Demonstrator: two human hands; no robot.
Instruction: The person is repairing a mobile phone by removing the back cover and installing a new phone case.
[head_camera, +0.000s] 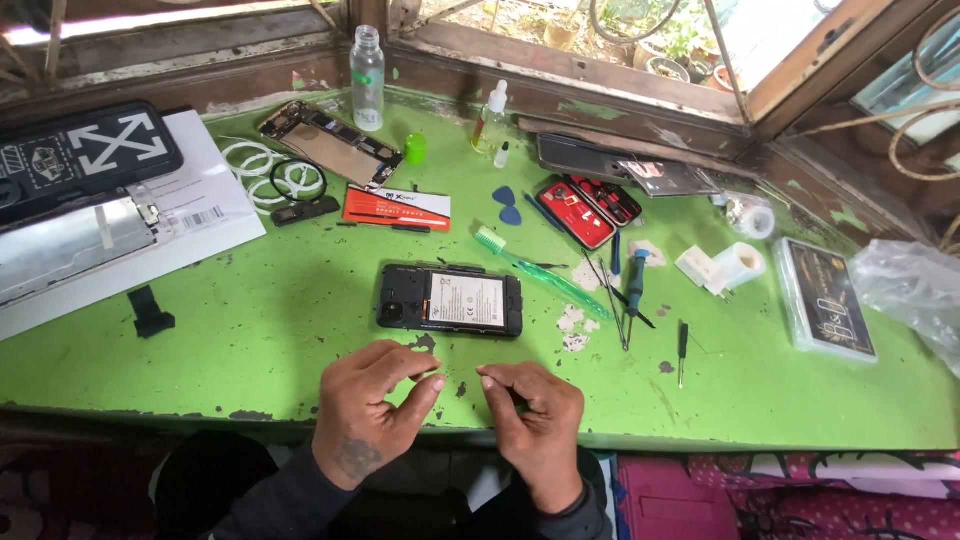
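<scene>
Hands: both rest at the near edge of the green table (250, 330), fingertips almost meeting in front of the person.
Left hand (370, 405): thumb and forefinger pinched narrow; whether something tiny sits between them cannot be told.
Right hand (535, 415): fingers curled in, thumb and forefinger tips close together; any held thing is too small to make out.
Opened phone (450, 299): lies flat just beyond the hands, back cover off, pale battery showing inside the black frame; neither hand touches it.
Green toothbrush (530, 268): lies slantwise just right of the phone, bristle head toward the window.
Tweezers (612, 300): lie right of the toothbrush, beside a blue-handled screwdriver (637, 275).
Small black screwdriver (682, 348): lies alone, farther right, apart from the others.
Red tool case (588, 210): open, beyond the tweezers, with two blue picks (507, 205) to its left.
Orange card (397, 208): lies beyond the phone, near a bare phone frame (330, 142).
Clear bottle (367, 78): stands upright at the far edge by the window, with a dropper bottle (491, 118) well to its right.
White box (120, 225): at the far left, carrying a black patterned phone case (85, 150).
Flat clear case (826, 297): at the right, beside a crumpled plastic bag (915, 290).
</scene>
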